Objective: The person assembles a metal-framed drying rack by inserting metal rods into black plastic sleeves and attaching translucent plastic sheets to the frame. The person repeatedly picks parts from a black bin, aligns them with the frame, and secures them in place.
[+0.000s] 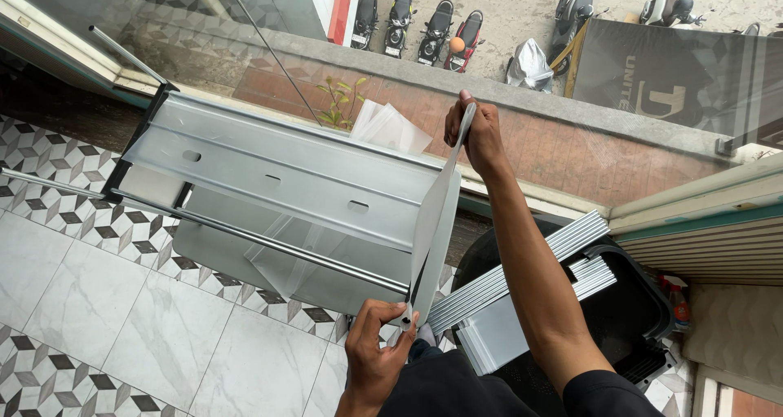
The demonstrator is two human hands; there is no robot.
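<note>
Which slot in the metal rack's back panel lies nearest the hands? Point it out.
The rightmost slot in the back panel; the other two slots sit farther left, away from both hands.

— What can't you make out here?

— The left hand (373, 353) is cut off at the wrist by the bottom edge, and its fingertips wrap behind the lower corner of the grey sheet-metal end panel (432, 229), so they're hidden.

— And the other hand?

— The right hand (479, 131) grips the panel's top corner; its palm is turned away from view.

— The black plastic bin (628, 311)?

— The forearm and the bundle of ribbed silver metal strips (522, 282) cover most of it, so what else it holds can't be told.

— Anything further?

— The thin steel rod (49, 182) runs off the left edge. The parked scooters (432, 29) are cropped by the top edge. The red-capped spray bottle (675, 299) is too small to tell apart.
</note>
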